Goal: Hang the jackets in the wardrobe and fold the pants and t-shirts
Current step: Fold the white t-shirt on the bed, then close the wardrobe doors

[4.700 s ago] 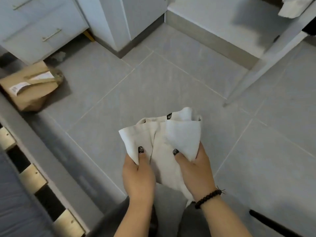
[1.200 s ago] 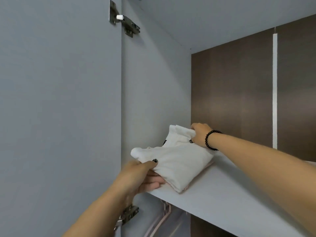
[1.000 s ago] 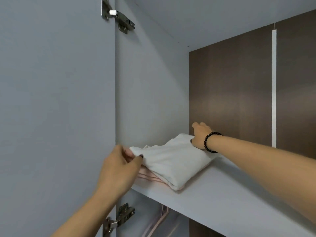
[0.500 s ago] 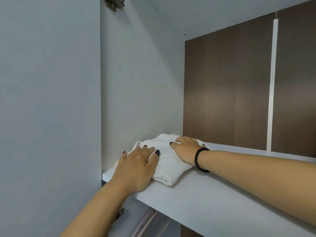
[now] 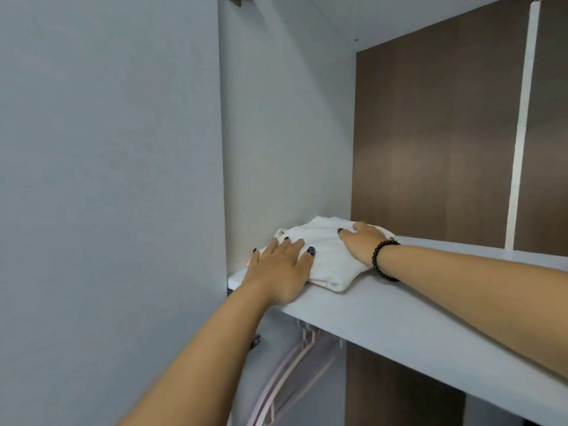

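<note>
The left hand (image 5: 278, 267) lies flat, fingers straight and slightly spread, palm down on the near left part of a folded white t-shirt (image 5: 327, 256); its heel reaches the front edge of the shelf (image 5: 408, 321). The right hand (image 5: 359, 242) also presses palm down, fingers extended, on the far right part of the same garment; a black bead bracelet (image 5: 382, 259) circles its wrist. Neither hand grips anything. The t-shirt sits at the left end of the white wardrobe shelf, close to the pale side wall (image 5: 285, 133), with a thin pink edge of another folded piece (image 5: 250, 262) showing beneath it at the left. Behind stands a brown back panel (image 5: 430, 133). Below the shelf hang pink hangers (image 5: 292, 370).
</note>
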`<state>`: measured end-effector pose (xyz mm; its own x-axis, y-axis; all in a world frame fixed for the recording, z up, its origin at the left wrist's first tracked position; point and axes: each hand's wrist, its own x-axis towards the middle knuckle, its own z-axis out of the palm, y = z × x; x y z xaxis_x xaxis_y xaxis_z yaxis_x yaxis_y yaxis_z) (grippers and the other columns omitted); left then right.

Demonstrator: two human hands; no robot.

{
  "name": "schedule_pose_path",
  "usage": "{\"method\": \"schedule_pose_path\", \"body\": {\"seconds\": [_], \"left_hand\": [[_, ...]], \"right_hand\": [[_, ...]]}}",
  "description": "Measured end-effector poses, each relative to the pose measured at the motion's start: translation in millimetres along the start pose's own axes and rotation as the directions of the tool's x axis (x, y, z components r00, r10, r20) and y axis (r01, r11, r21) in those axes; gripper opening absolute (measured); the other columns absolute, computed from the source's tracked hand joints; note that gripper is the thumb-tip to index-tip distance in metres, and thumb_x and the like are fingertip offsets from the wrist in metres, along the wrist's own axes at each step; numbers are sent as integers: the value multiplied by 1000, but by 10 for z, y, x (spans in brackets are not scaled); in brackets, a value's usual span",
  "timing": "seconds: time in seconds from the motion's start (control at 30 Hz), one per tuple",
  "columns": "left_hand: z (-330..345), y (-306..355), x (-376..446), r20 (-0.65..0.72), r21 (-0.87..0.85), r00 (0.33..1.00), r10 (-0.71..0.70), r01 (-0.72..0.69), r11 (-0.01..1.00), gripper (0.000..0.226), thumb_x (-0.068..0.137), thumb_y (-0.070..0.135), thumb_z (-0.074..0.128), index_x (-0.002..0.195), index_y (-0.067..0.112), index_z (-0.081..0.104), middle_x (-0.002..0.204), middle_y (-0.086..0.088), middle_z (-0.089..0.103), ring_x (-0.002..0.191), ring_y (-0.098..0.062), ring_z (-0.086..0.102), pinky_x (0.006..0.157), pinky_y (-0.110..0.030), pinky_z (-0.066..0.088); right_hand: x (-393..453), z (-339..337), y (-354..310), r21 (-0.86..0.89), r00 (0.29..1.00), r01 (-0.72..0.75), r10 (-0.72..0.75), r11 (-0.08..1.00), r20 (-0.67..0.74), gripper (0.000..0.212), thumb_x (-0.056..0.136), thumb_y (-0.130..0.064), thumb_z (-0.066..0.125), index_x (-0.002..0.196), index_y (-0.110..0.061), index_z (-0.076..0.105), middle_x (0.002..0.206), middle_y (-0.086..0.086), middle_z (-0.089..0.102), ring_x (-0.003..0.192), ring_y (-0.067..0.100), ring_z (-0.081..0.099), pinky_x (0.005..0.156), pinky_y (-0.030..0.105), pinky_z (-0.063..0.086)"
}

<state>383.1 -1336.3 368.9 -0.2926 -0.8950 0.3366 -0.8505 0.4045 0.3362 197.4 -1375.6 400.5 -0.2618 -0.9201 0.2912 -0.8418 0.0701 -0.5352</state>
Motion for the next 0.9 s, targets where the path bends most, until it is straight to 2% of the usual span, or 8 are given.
{"method": "schedule_pose_path", "body": {"seconds": [0.13,0.2,0.33,0.5,0.63,0.8,0.87,0.9], "left_hand": [[-175,-114,-390,99,-10,995,20,-19,1000,53,101,48,24,147,21,26,157,-3,24,148,-29,9,118,-48,13],[-303,-231,-670,126,-49,991,34,-28,998,56,103,42,28,154,21,16,162,-1,12,149,-22,8,120,-36,9],[-615,-535,-1269,101,-183,994,38,-19,983,60,102,37,40,155,24,16,160,4,20,145,-17,26,114,-26,19],[-1180,-842,-2072,-27,-220,996,80,-84,972,58,98,29,50,152,26,27,158,10,27,142,-14,30,110,-19,23],[-1549,-1133,-2699,-179,-162,974,141,-170,972,52,98,27,50,148,29,36,153,15,33,135,-11,40,111,-17,26],[-1637,-1568,-3376,-386,-220,894,228,-329,918,46,94,23,52,138,35,46,145,23,39,131,5,38,108,-22,38],[-1633,-1702,-3599,-484,-154,824,295,-412,898,45,92,25,50,135,33,50,145,24,37,135,5,33,108,-17,36],[-1647,-1750,-3692,-548,-110,775,314,-439,892,44,90,25,48,133,31,51,145,22,36,136,3,33,106,-13,34]], "right_hand": [[-355,-78,-139,69,998,-27,22,997,66,61,97,-45,37,146,-10,30,150,11,36,134,29,37,110,36,31],[-583,-103,-222,64,995,-35,29,997,94,62,99,-43,36,148,-7,25,154,11,30,138,29,33,111,33,28],[-1041,-134,-444,15,989,-50,47,999,137,61,100,-41,38,146,-2,26,153,14,31,137,29,34,105,28,29],[-1645,-38,-896,73,995,-73,68,995,74,58,99,-36,46,141,2,33,146,19,39,131,33,40,101,33,34],[-2068,18,-1363,243,997,-73,79,967,-14,50,96,-32,48,134,1,44,139,19,47,123,34,46,94,34,36],[-2750,67,-2090,273,939,264,-182,925,-293,58,95,-28,53,143,-6,32,149,13,29,127,29,42,101,32,34],[-3019,69,-2404,136,814,511,-426,849,-396,60,94,-27,54,145,-9,29,150,9,26,124,23,42,109,33,32],[-3144,53,-2562,45,705,639,-562,768,-433,58,93,-23,54,144,-9,30,149,9,28,128,21,39,111,31,29]]}}
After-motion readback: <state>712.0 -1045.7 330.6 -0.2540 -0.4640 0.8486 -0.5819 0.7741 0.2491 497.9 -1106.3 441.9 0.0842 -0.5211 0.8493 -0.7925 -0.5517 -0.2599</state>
